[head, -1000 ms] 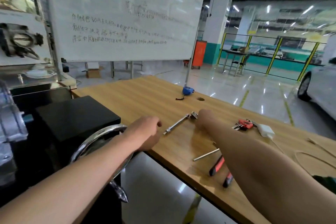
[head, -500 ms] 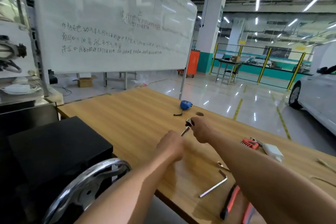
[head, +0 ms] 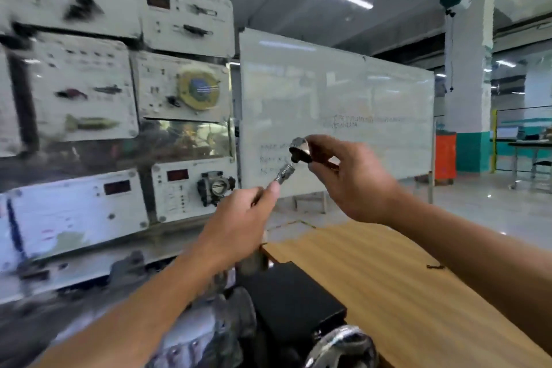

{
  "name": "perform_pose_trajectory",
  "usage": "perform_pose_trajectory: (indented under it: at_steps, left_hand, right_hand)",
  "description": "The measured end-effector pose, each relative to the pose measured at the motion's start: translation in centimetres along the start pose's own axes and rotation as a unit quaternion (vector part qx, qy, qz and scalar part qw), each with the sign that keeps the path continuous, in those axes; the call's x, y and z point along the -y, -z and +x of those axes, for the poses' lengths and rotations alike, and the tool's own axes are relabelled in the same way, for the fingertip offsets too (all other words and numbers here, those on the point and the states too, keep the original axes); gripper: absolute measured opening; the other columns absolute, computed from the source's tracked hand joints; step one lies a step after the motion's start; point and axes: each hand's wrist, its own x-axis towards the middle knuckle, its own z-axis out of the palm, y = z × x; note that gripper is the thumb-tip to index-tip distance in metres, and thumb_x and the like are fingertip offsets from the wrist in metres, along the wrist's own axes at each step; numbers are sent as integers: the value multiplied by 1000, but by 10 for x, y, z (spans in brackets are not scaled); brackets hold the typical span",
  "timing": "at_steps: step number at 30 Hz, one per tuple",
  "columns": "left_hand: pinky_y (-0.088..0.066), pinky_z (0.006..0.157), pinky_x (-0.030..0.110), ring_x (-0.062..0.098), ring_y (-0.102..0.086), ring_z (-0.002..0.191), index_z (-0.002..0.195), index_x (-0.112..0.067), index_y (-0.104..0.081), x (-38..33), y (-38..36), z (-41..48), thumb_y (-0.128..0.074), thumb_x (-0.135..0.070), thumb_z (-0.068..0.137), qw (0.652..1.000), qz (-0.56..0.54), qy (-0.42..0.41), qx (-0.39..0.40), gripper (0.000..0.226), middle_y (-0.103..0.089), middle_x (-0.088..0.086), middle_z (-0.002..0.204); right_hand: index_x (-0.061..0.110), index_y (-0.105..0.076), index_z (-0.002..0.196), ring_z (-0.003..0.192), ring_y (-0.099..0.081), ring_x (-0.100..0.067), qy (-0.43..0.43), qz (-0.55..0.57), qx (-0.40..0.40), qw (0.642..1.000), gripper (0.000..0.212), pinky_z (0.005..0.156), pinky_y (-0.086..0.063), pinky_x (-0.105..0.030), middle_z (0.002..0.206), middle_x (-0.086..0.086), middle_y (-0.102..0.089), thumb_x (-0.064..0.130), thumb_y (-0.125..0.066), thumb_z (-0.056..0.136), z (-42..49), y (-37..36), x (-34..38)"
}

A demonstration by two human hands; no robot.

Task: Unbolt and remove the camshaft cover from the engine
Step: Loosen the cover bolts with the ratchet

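Observation:
Both hands are raised in front of me at chest height. My right hand (head: 349, 179) grips the head of a metal ratchet wrench (head: 299, 150). My left hand (head: 239, 218) pinches a thin metal extension bar (head: 283, 173) whose upper end points at the underside of the ratchet head; whether the two are joined is blurred. Grey metal engine parts (head: 209, 334) show at the bottom between my forearms, mostly hidden and blurred. The camshaft cover cannot be made out.
A wooden workbench (head: 388, 278) runs to the right. A black box (head: 295, 296) and a chrome handwheel (head: 343, 346) sit at its near end. White instrument panels (head: 119, 98) fill the left. A whiteboard (head: 328, 113) stands behind my hands.
Both hands lifted the ratchet and bar off the bench and brought them up in front of me. My view swung left and up, from the bench to the instrument panels.

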Motion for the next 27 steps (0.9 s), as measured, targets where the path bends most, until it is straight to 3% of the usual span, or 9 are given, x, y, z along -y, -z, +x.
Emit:
perform_pose_trajectory:
  at_steps: [2,4,7,10,17,20,23,27]
  left_hand:
    - [-25,45,18,7,-31,44,62,-22,-36,8,36,-30,-32,-63,97,999,25,-16,-46,54,-30,-11,50]
    - [-29,45,16,6,-28,42,59,-23,-34,13,66,-58,-33,-64,94,997,30,-19,-75,54,-29,-11,45]
    - [-30,44,12,5,-29,42,55,-27,-36,19,97,-91,-32,-67,88,994,12,4,-105,51,-31,-11,44]
    - [-25,46,17,4,-28,45,56,-30,-39,27,120,-114,-30,-71,86,989,9,45,-140,51,-29,-10,47]
    - [-28,46,17,6,-27,46,58,-27,-37,41,162,-134,-31,-74,84,990,10,57,-131,54,-28,-10,51]
    - [-25,46,19,8,-27,46,61,-25,-36,43,170,-134,-33,-80,80,990,-33,70,-118,59,-27,-10,53]
    - [-27,48,22,8,-29,45,60,-24,-38,46,172,-132,-32,-83,80,991,-21,73,-113,62,-28,-11,51]
    - [-25,46,22,11,-27,47,61,-25,-39,52,170,-129,-32,-80,82,989,-33,91,-111,59,-28,-9,54]
  right_hand:
    - [24,-61,125,59,-56,11,27,34,0,999,32,53,-41,-5,90,13,-64,11,-57,96,4,-21,38]
    - [33,-59,121,62,-63,-2,59,59,10,996,32,50,-49,-18,92,7,-68,12,-58,96,4,-41,73]
    - [33,-58,121,84,-61,-12,107,69,25,992,33,74,-55,-36,99,5,-69,15,-57,94,5,-70,115]
    - [27,-59,122,87,-58,-17,132,70,49,988,30,78,-52,-45,97,2,-66,15,-56,95,10,-92,143]
    - [27,-57,124,84,-56,-12,196,68,45,977,33,74,-53,-45,94,7,-62,13,-58,94,17,-114,176]
    - [22,-58,127,92,-56,-11,214,78,19,973,35,79,-54,-44,104,12,-62,10,-58,94,21,-120,181]
    - [18,-58,129,98,-58,-17,213,86,-10,973,37,81,-53,-48,110,4,-65,10,-58,94,21,-122,183]
    - [23,-55,127,88,-50,-9,223,88,0,971,34,74,-53,-44,94,15,-54,14,-54,94,19,-129,178]
